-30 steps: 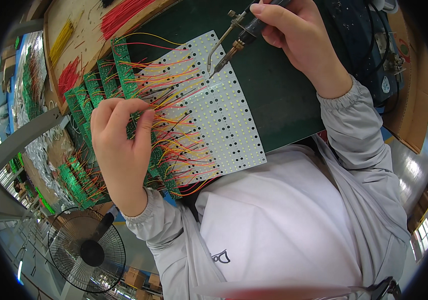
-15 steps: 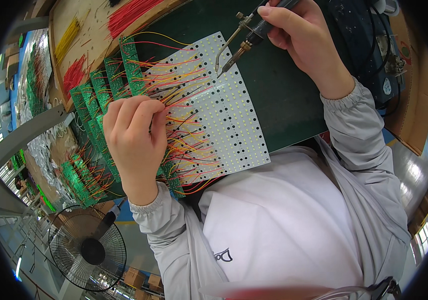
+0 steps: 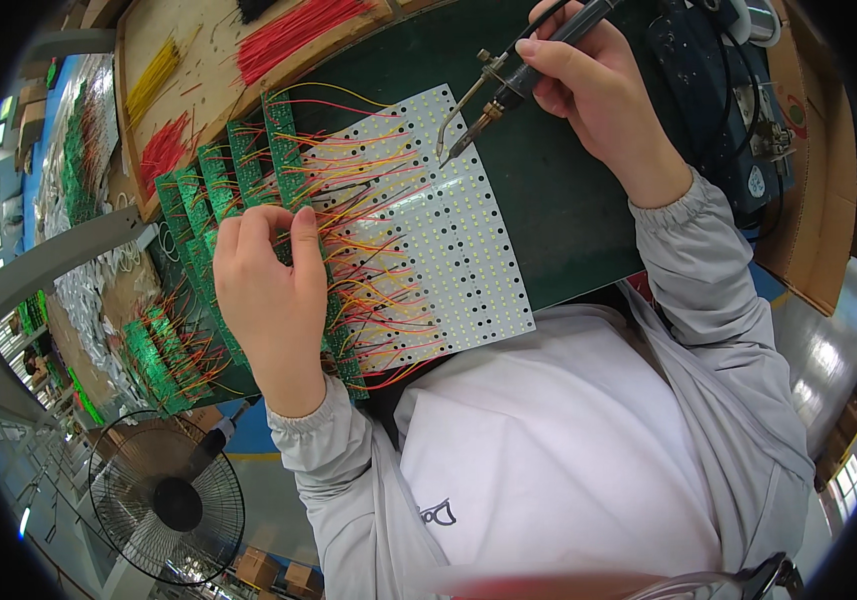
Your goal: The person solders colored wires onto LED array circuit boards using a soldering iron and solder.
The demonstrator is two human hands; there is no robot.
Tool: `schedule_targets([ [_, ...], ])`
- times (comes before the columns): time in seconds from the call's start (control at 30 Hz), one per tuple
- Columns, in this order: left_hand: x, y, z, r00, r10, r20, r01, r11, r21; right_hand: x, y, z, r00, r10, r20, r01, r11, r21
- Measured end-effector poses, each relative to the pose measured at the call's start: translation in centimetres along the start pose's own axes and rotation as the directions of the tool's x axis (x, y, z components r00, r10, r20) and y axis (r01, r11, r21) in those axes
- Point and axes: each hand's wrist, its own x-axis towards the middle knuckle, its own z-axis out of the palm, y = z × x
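My right hand [image 3: 588, 85] is closed around a soldering iron [image 3: 510, 92] with a thin, bent solder-feed tube [image 3: 461, 103] clamped alongside. Its tip points down at the upper part of a white LED panel [image 3: 478, 255] dotted with small yellowish lights and black holes; whether it touches is too fine to tell. Red, yellow and black wires [image 3: 378, 290] run from the panel's left side to green circuit board strips [image 3: 285, 150]. Over these strips is my left hand [image 3: 273, 290], its thumb raised apart from the curled index finger, and no wire shows between them.
A wooden tray [image 3: 210, 125] at the upper left holds bundles of red wires [image 3: 298, 32] and yellow wires [image 3: 155, 85]. A dark blue soldering station [image 3: 693, 95] with cables, a solder spool [image 3: 760, 22] and a cardboard box [image 3: 803, 220] stand right. A fan [image 3: 176, 503] is lower left.
My left thumb and index finger have come apart from their pinch near the wires. The iron's tip has shifted slightly lower in view, and the whole view has shifted a little.
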Motion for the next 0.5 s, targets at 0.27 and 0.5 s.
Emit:
schedule_targets([
  [0.27, 0.2, 0.7, -0.6, 0.983, -0.181, -0.002, 0.181, 0.982, 0.047, 0.1, 0.3, -0.2, 0.999, -0.004, 0.043, 0.003, 1.000, 0.025],
  [0.5, 1.4, 1.4, -1.8, 0.957, -0.268, 0.111, 0.289, 0.915, -0.281, 0.1, 0.5, -0.5, 1.000, -0.025, 0.003, 0.025, 1.000, -0.010],
])
